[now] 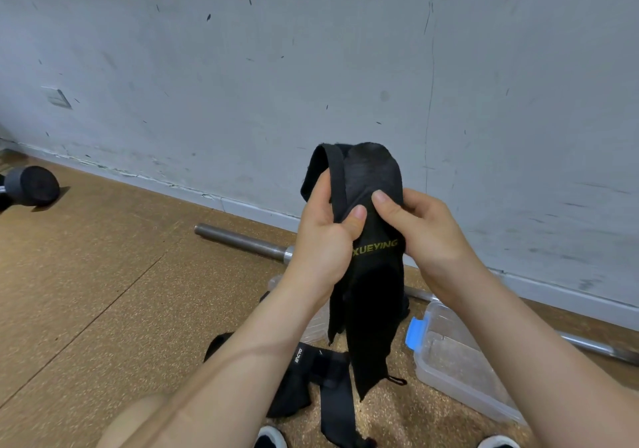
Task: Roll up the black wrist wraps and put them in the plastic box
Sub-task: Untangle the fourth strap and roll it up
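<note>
I hold a black wrist wrap (371, 295) with yellow lettering up in front of me, its top folded over and its tail hanging down. My left hand (323, 236) grips its left side, thumb pressed on the front. My right hand (420, 231) pinches its right side near the fold. A second black wrist wrap (311, 378) lies unrolled on the floor below. The clear plastic box (460, 364) with a blue latch sits open on the floor at the right, partly behind my right forearm.
A steel barbell (242, 240) lies along the base of the grey wall (311, 67). A dumbbell (31, 186) rests at the far left. The clear lid (313, 326) shows behind my left forearm. My shoes (271, 439) peek in at the bottom edge.
</note>
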`<state>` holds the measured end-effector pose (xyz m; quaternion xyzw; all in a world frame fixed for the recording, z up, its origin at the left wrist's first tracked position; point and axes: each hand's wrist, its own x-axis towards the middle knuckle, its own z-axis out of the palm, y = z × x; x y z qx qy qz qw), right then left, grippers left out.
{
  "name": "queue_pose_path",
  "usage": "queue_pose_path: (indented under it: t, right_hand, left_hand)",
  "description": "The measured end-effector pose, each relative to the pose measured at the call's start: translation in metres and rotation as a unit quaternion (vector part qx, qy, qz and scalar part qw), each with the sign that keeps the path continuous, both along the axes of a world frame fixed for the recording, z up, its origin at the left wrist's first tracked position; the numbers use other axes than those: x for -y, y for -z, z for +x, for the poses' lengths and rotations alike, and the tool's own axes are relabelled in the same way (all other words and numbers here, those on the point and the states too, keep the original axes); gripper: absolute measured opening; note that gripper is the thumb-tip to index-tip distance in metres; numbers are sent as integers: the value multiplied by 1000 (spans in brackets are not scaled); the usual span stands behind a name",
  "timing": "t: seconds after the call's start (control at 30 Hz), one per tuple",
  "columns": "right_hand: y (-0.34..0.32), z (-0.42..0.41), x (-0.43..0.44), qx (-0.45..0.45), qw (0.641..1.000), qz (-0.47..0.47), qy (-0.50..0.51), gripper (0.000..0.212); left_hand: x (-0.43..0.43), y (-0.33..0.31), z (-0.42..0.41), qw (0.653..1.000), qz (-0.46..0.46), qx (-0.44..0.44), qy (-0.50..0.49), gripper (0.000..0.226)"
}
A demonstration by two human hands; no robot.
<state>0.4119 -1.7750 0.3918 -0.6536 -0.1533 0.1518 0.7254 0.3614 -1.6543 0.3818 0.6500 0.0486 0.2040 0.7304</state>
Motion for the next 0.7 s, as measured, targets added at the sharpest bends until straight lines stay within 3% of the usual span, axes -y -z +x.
queue_pose_path:
  t: [0.07,0.13,0.3,0.4,0.5,0.6,0.7]
  right_hand:
    - [4,-3,-5,43,998,-16,38,13]
    - [11,-8,-12,128,983,-90,95,13]
    - [20,-27,-26,224,948,-184,133,16]
    - [18,-23,-24,204,960,-164,98,21]
    - [16,-20,-21,123,987,-67,80,27]
    - [14,-20,-21,126,987,-27,99,17]
    - [13,-25,-21,205,971,-82,90,16]
  left_hand:
    - [5,-2,0,999,-35,-6,5,38]
    - [11,-2,0,998,-67,-11,-16,27]
    - [17,-1,2,995,-62,-34,-68,13]
    - [13,-1,4,994,-13,-32,-107,8]
    - [16,-1,3,994,1,0,-113,10]
    - [13,-8,1,992,-86,2,-87,11]
    - [4,-17,-1,979,-188,-58,-52,22]
